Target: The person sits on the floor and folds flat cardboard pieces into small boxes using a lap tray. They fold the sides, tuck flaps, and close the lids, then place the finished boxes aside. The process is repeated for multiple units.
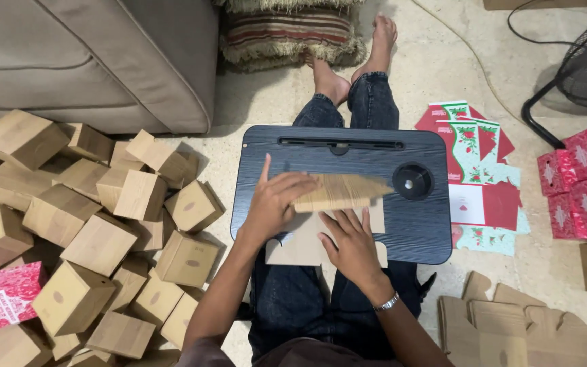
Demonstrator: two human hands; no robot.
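Observation:
A flat brown cardboard box blank (307,248) lies on a dark lap tray (409,224) across my legs. One wood-grain panel of it (341,191) is folded up. My left hand (273,204) grips that raised panel at its left end. My right hand (351,241) presses flat on the blank just below the fold; a metal watch is on that wrist.
A heap of folded wood-grain boxes (96,238) fills the floor at my left, with a red patterned box (1,295). Flat red-and-green printed sheets (477,177) lie right of the tray, red boxes (582,183) farther right, flat cardboard blanks (524,333) bottom right. Sofa (103,54) and fan (585,61) behind.

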